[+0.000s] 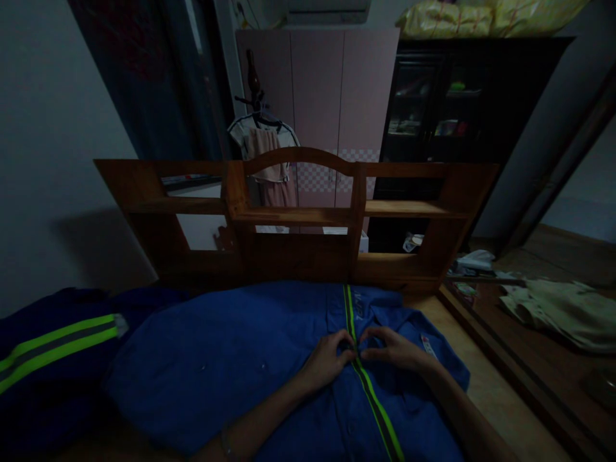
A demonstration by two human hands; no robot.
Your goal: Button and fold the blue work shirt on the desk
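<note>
A blue work jacket point(231, 340) lies spread out in front of me, with a yellow-green and grey reflective stripe point(373, 398) across it. My left hand point(330, 359) is closed, thumb and forefinger pinching the cloth at the stripe. Close beside it, my right hand point(397, 348) pinches the jacket from the other side, its fingertips almost meeting the left ones. Whatever small part sits between the fingertips is too dark to make out. A small white label point(428, 346) shows on the jacket right of my right hand.
A darker blue garment point(58, 346) with a reflective band lies at left. Behind the jacket stands a wooden headboard with shelves point(298, 217). Beyond it are a pink wardrobe point(317, 90), hanging clothes point(267, 151) and a black cabinet point(486, 102). Pale cloth point(563, 311) lies on the floor at right.
</note>
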